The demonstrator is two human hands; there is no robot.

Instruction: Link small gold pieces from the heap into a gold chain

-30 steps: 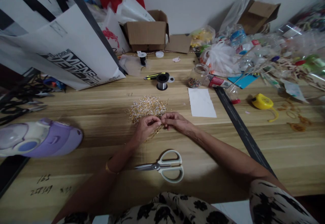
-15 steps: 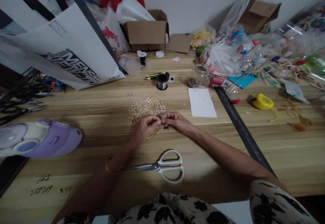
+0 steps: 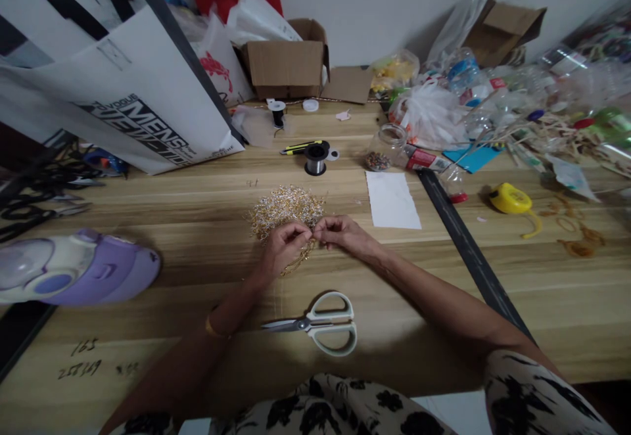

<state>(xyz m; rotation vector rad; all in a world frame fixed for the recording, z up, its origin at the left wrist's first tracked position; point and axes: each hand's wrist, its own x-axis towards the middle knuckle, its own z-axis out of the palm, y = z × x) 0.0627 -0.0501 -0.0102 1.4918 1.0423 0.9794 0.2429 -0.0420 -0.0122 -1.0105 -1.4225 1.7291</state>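
My left hand [image 3: 284, 246] and my right hand [image 3: 348, 238] meet fingertip to fingertip at the middle of the table, both pinched. What sits between their fingertips is too small to make out. Just beyond them lies a tangled heap of gold and clear beaded strands [image 3: 286, 206]. A short gold beaded strand [image 3: 298, 263] hangs or lies below the fingers, partly hidden by my left hand. Nearer to me rest scissors with pale handles [image 3: 332, 323], blades pointing left. A spool of silver wire [image 3: 315, 159] stands behind the heap.
A yellow-and-black utility knife [image 3: 300, 148] lies by the spool. To the right are a sheet of white paper [image 3: 393, 200], a jar of beads [image 3: 386, 147] and a yellow tape measure [image 3: 511, 198]. On the left stand a purple-and-cream appliance [image 3: 103, 269] and a large paper bag [image 3: 148, 93].
Almost nothing differs. Both hands stay together in the same place, with only a slight shift of the fingers.
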